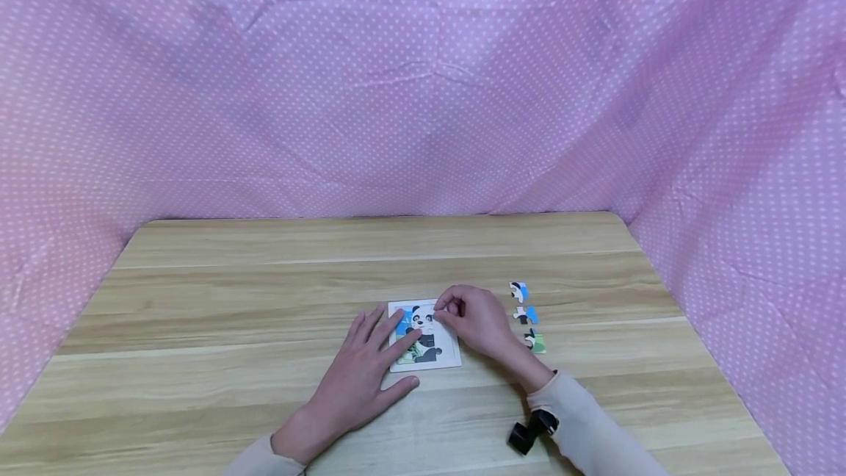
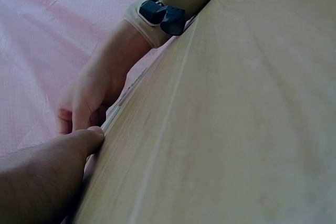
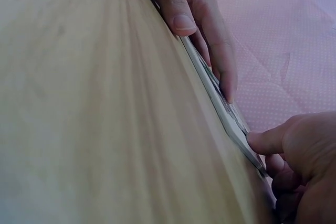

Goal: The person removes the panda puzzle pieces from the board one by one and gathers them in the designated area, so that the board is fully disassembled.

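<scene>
A small panda jigsaw puzzle (image 1: 428, 353) in a white tray (image 1: 452, 358) lies on the table, with pieces filling its left and middle parts. My left hand (image 1: 357, 380) spreads its fingers over the tray's left side; some fingertips rest on the pieces, the thumb on the table beside the near edge. At the tray's upper right, my right hand (image 1: 477, 320) has thumb and index finger together at the edge of the panda-face puzzle piece (image 1: 421, 316), seemingly pinching it. In the right wrist view, the right thumb (image 3: 265, 141) is close over the tray's edge (image 3: 231, 132).
Right of the tray, three loose puzzle pieces lie in a column: an upper one (image 1: 518, 291), a middle one (image 1: 526, 315) and a lower one (image 1: 536, 342), partly behind the right wrist. A black device (image 1: 532, 432) is on the right cuff. Pink dotted cloth (image 1: 423, 94) surrounds the wooden table (image 1: 264, 278).
</scene>
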